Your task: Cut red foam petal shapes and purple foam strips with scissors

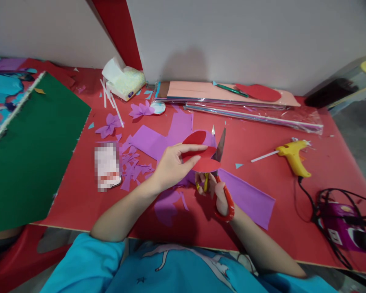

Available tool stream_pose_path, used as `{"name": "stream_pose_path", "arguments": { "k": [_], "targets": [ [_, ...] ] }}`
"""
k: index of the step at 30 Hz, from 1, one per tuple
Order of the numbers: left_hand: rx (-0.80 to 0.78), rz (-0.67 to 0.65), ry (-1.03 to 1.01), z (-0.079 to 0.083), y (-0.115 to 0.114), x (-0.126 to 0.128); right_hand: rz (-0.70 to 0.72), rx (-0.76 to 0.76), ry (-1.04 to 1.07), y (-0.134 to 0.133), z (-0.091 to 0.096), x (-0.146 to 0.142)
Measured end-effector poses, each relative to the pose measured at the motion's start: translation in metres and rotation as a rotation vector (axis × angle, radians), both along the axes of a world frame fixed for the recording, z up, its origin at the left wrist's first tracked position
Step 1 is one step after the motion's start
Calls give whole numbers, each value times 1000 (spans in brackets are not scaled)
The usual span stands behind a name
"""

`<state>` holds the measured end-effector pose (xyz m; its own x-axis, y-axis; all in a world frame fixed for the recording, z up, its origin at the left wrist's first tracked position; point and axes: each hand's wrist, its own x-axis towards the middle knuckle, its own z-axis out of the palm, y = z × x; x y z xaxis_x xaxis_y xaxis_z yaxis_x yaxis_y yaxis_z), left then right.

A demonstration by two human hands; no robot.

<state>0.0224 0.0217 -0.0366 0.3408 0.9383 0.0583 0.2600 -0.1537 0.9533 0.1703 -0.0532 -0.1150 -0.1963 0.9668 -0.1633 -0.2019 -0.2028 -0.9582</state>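
Observation:
My left hand (178, 162) pinches a piece of red paper (205, 165) cut in rounded lobes, between thumb and fingers. Wrapped around the handles of a pair of scissors (226, 203), my right hand (216, 191) works from below. The blades stand apart and point away from me, at the right edge of the red paper. Beneath both hands lie strips of purple paper (151, 140). Purple scraps (134, 167) are scattered to the left, with purple paper flowers (141, 110) behind them.
A yellow glue gun (294, 158) with its cord lies right, near a purple box (341, 226). Wrapped paper packs (201, 91), a green pen (232, 90) and a tissue pack (126, 83) lie along the wall. A phone (107, 166) and green board (39, 154) are left.

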Motion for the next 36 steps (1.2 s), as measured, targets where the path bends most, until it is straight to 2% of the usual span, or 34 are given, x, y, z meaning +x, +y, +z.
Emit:
{"name": "stream_pose_path", "arguments": {
  "k": [12, 18, 36],
  "targets": [
    [3, 7, -17, -2, -2, 1, -66, 56, -65, -3, -6, 0],
    [11, -10, -21, -1, -1, 0, -40, 50, -17, -3, -6, 2],
    [35, -21, -36, -2, 1, -2, -11, 75, -45, -2, -5, 6]
  ]
}}
